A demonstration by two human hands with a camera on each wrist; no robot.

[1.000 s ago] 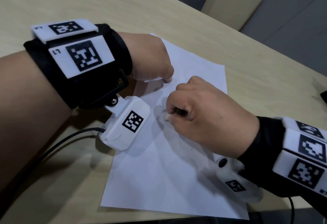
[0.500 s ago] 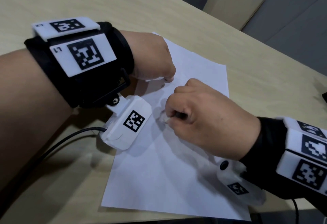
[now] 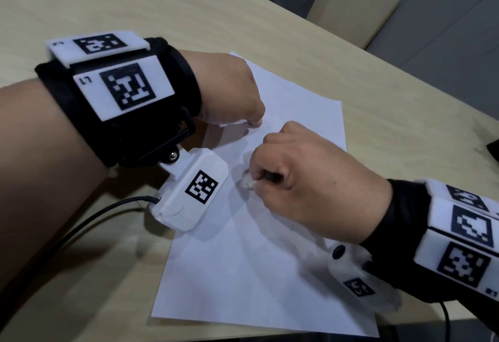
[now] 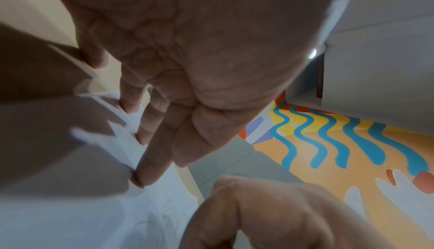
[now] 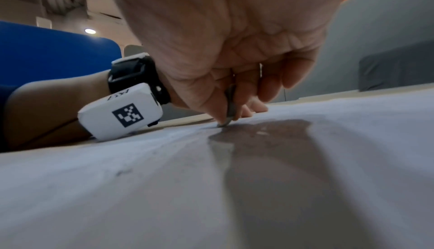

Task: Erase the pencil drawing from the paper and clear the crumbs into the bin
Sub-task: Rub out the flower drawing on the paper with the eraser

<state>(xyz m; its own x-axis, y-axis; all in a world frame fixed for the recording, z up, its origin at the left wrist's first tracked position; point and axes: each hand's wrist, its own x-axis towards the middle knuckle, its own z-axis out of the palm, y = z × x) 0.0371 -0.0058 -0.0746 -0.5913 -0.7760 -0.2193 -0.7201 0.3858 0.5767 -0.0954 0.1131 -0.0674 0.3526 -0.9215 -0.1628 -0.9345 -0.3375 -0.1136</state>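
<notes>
Shifted a little toward the lower left of the head frame since a second ago — right hand [image 3: 310, 185], eraser [image 3: 247, 183] blurred at its fingertips. Curled tight round that eraser, thumb and fingers pinching it, its worn tip [image 5: 223, 124] down on the white paper [image 3: 243, 274] near the sheet's middle. Unmoved at upper centre of the head frame: left hand [image 3: 229, 93], fingers [image 4: 145, 164] straight, tips planted on the paper's upper part, holding nothing. Faint grey pencil marks [image 4: 164, 214] just below those fingertips in the left wrist view — too pale to tell what was drawn. A few dark crumbs [image 5: 122, 172] on the sheet at left of centre in the right wrist view. Paper flat on a pale wooden table [image 3: 135, 4], lower edge near the bottom of the head frame. Beige chair [image 3: 351, 9] at upper right, beyond the table's edge.
</notes>
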